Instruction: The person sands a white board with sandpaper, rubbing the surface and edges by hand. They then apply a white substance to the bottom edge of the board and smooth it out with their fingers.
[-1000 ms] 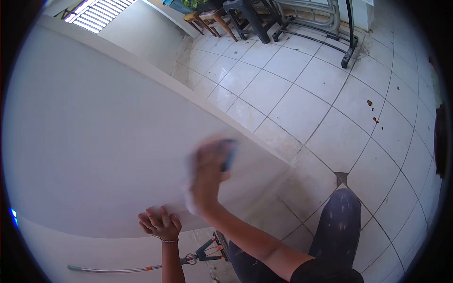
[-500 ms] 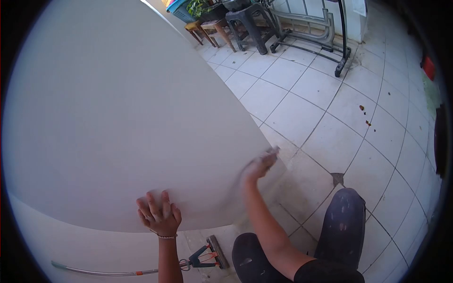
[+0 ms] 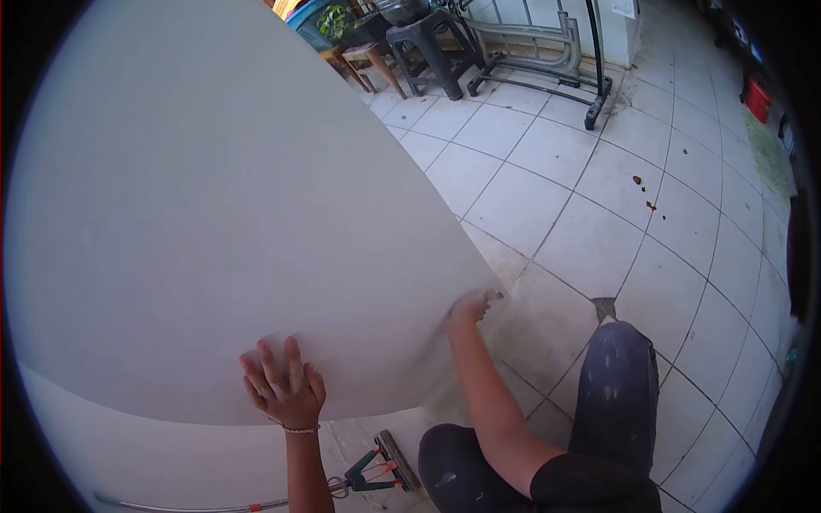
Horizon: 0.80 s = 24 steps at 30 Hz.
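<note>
A large pale, smooth panel (image 3: 214, 188) fills the left and middle of the view, its right edge slanting down toward me. My left hand (image 3: 284, 383) lies flat on the lower part of the panel with its fingers spread, a thin bracelet at the wrist. Near the panel's lower right edge is my right hand (image 3: 475, 305), its fingers curled. A small dark thing shows at its fingertips, too small to name.
A mop (image 3: 395, 462) lies on the floor below the panel. White tiles (image 3: 581, 231) spread to the right, with bits of debris. A black stool (image 3: 432, 51), wooden stools, a plant and a metal rack (image 3: 539, 64) stand at the back. A red container (image 3: 757, 100) is far right.
My right hand has moved slightly down along the panel's edge and is less blurred. My left hand stays flat on the panel. The view has shifted a little to the right.
</note>
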Each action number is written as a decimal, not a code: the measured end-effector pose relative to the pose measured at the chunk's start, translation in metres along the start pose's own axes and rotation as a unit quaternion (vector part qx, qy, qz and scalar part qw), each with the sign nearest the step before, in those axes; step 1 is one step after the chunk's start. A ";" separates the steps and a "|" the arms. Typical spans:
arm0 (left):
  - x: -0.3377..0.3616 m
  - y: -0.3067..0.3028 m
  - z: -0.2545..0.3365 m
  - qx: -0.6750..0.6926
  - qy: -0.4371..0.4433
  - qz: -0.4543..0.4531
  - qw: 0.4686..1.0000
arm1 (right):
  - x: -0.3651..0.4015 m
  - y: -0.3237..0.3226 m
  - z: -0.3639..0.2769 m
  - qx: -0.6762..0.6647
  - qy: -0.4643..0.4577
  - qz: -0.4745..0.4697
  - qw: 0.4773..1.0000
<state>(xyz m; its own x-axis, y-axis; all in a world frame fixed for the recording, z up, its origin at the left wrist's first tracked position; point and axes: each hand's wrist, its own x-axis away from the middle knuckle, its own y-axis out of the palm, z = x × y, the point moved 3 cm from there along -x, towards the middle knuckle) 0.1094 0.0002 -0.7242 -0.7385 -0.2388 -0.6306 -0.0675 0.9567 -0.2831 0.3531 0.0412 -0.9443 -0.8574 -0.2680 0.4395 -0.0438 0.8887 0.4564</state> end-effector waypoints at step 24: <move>0.002 0.000 0.002 -0.039 0.012 -0.030 0.999 | 0.066 0.038 -0.106 0.171 -0.270 -0.007 0.948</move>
<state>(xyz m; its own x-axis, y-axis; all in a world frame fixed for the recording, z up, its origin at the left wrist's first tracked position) 0.1093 -0.0007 -0.7267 -0.7474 -0.2923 -0.5966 -0.1627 0.9512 -0.2622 0.3496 0.0181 -0.8157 -0.9887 -0.1339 -0.0673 -0.1423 0.9796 0.1417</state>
